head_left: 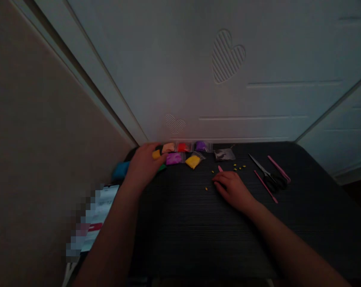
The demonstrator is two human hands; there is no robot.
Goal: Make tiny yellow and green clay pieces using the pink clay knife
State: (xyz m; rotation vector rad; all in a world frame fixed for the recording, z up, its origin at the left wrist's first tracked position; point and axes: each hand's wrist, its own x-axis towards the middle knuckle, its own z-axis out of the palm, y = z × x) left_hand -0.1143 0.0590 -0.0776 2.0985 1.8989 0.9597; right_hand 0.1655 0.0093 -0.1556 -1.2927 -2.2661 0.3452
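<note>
My left hand [144,165] reaches over the packets at the table's back left, thumb and fingers apart. An orange-yellow lump [155,154] shows in the gap between them; I see no firm grip on it. Beside the thumb lies a magenta clay packet [173,158], and a green packet [161,168] peeks out below. My right hand [234,189] rests on the table with its fingers curled. A pink tool's tip [220,168] sticks out past its knuckles; whether the fingers hold the tool is hidden. Several tiny yellow bits [235,169] lie around this hand.
Peach [169,148], red [183,147], purple [201,146] and yellow [193,161] clay packets lie along the back, near a dark packet [224,154]. At right are scissors [268,175], a pink stick [265,186] and pink tweezers [279,169]. A blue packet [120,170] sits far left.
</note>
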